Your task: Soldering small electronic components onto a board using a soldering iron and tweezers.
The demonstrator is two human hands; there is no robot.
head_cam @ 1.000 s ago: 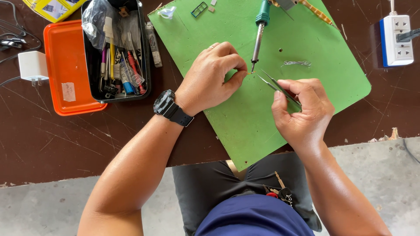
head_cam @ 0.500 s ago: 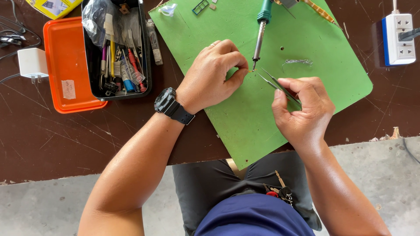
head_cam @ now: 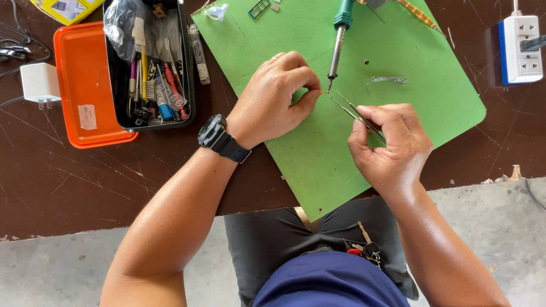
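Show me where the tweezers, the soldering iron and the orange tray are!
tweezers [head_cam: 348, 108]: head view, on the thin metal arms near the tips.
soldering iron [head_cam: 336, 52]: head view, on the metal shaft below the green handle.
orange tray [head_cam: 82, 85]: head view, on its bare floor.

Mat [head_cam: 318, 165] is lying on your table [head_cam: 68, 182]; toolbox [head_cam: 149, 68] sitting left of it, power strip [head_cam: 520, 48] right, soldering iron [head_cam: 339, 42] resting on the mat's far part.

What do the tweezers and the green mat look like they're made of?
Tweezers: likely bare metal, thin grey arms with a dull shine, held in the right hand. Green mat: looks rigid, maybe painted board or plastic; matte, flat, crisp straight edges, small hole.
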